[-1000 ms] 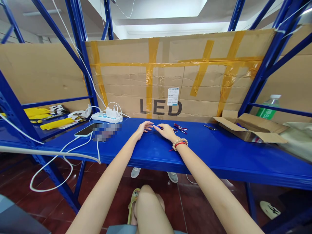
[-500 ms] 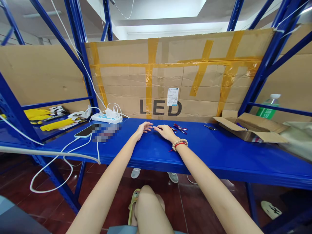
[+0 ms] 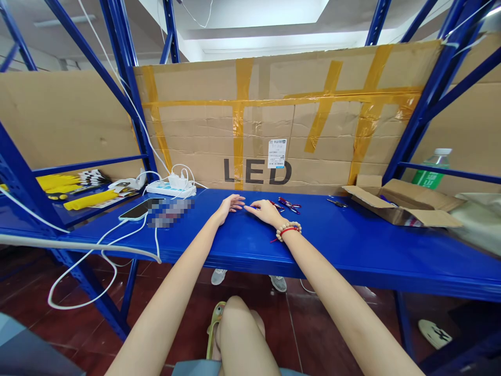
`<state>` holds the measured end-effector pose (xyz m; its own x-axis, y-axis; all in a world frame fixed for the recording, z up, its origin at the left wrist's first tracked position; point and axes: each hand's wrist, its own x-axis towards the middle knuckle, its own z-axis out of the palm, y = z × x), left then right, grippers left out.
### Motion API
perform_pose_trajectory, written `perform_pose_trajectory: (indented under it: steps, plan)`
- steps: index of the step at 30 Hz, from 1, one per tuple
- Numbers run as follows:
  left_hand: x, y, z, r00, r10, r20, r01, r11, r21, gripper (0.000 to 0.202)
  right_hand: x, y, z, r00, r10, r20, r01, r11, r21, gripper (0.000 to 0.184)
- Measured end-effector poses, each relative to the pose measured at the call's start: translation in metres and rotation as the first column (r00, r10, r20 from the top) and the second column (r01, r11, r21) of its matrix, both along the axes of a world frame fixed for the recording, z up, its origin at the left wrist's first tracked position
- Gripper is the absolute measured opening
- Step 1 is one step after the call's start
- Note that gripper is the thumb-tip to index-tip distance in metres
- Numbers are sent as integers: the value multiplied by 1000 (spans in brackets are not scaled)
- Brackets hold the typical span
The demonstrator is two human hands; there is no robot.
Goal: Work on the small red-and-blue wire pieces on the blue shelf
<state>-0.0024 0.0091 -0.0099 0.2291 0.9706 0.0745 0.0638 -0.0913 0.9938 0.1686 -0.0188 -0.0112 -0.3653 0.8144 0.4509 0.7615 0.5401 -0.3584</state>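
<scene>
My left hand rests on the blue shelf top, its fingers stretched toward the right and slightly apart. Facing it, my right hand lies palm down with the thumb pointing left, a narrow gap between the two. Neither hand shows anything held. Just past my right hand lie several slim, shiny dark red and blue pieces, too small to name; part of this group is hidden behind that hand. A beaded bracelet and a red cord circle my right wrist.
At left are a phone on a white cable and a power strip with plugs. A small dark item and an open cardboard box sit at right. Behind stands a taped cardboard panel; a green-labelled bottle is farther right.
Both hands stay nearly in place, with very slight finger movement at most. The whole view has shifted a little.
</scene>
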Motion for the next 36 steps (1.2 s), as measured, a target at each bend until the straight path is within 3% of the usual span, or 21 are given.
perform_pose_trajectory:
  steps: [12,36]
  plan:
    - [3,1,1,1000,4,-22,-3,1000,8,50,0,3,-4,997,14,-71,-11,999,46,37]
    - [3,0,2,999,3,-34,-3,1000,-7,50,0,3,-4,998,-39,-57,39,999,-5,38]
